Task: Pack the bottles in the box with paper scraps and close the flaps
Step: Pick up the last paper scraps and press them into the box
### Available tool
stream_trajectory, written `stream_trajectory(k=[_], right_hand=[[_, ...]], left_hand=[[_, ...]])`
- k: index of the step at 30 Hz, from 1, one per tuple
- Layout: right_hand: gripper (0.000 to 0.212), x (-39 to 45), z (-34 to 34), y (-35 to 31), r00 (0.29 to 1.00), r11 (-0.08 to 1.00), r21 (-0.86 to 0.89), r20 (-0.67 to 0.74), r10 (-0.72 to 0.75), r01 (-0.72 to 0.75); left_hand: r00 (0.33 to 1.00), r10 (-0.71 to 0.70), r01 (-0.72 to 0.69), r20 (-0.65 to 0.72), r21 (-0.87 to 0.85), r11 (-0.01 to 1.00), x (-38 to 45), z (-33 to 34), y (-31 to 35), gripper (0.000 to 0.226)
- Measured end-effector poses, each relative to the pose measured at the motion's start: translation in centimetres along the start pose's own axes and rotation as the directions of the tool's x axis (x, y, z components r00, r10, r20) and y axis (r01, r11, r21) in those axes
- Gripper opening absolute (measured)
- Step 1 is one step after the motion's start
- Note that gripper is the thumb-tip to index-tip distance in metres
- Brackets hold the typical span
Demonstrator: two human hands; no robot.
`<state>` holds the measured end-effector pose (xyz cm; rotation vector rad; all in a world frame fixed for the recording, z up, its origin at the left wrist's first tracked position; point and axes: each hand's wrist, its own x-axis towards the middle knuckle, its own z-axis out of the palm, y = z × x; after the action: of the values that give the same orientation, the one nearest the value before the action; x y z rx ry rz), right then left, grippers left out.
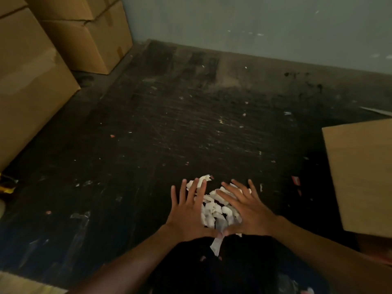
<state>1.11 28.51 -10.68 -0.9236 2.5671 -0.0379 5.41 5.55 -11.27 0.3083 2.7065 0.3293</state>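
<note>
A small heap of white paper scraps [215, 210] lies on the dark floor in front of me. My left hand [188, 213] rests flat on the heap's left side, fingers spread. My right hand [247, 211] lies on its right side, fingers also spread, and the thumbs nearly meet at the near edge. One longer strip [216, 245] sticks out toward me below the thumbs. A brown cardboard flap or box side [360, 177] shows at the right edge. No bottles are in view.
Stacked cardboard boxes [31, 81] fill the left side, with more [93, 39] against the grey wall behind. The scratched dark floor [169, 134] is littered with tiny paper bits. A yellow and dark object [7, 185] sits at the far left edge.
</note>
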Motion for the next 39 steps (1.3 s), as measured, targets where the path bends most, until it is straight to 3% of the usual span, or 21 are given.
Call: stream_trajectory(k=[4,9,12,17,24,28,31,35,39], right_hand=[[0.074,-2.5,3.0,-2.3,0.964,0.99,0.102,-0.238,0.115,-0.093],[0.031,-4.7,4.8,-4.3,0.843,0.96,0.164,-0.459,0.279,-0.228],[0.021,-5.5,5.5,-5.3,0.79,0.946,0.157,-0.522,0.322,-0.282],[0.033,-7.0,4.8,-7.3,0.808,0.914,0.126,-0.433,0.401,-0.386],[0.034,-9.4,4.1,-9.7,0.841,0.864,0.249,-0.227,0.491,-0.438],[0.023,-10.8,3.9,-10.4,0.783,0.754,0.397,-0.125,0.61,-0.524],[0.027,-12.1,3.6,-10.3,0.743,0.673,0.43,-0.009,0.669,-0.601],[0.023,-15.0,2.3,-8.7,0.702,0.626,0.48,-0.028,0.712,-0.615],[0.027,-18.5,-1.3,-6.1,0.649,0.607,0.483,-0.099,0.754,-0.631]], left_hand=[[0.991,0.075,-0.074,-0.113,0.017,0.997,0.2,0.4,-0.6,0.137],[0.933,0.198,-0.182,-0.301,0.079,0.98,-0.2,1.6,-1.2,0.067],[0.946,0.222,-0.188,-0.235,0.16,0.969,-1.0,1.6,-0.3,0.052],[0.956,0.205,-0.17,-0.209,0.176,0.97,-2.2,1.6,0.4,0.045],[0.965,0.163,-0.154,-0.208,0.056,0.986,-4.6,1.8,-0.4,0.041],[0.967,0.05,-0.105,-0.25,-0.212,0.972,-6.2,0.7,-1.1,0.028],[0.968,0.006,-0.083,-0.251,-0.296,0.952,-7.5,-0.2,-1.5,0.025],[0.964,-0.018,-0.082,-0.264,-0.362,0.928,-8.7,-1.5,-1.0,0.035],[0.958,0.006,-0.114,-0.285,-0.365,0.924,-9.1,-3.2,1.6,0.028]])
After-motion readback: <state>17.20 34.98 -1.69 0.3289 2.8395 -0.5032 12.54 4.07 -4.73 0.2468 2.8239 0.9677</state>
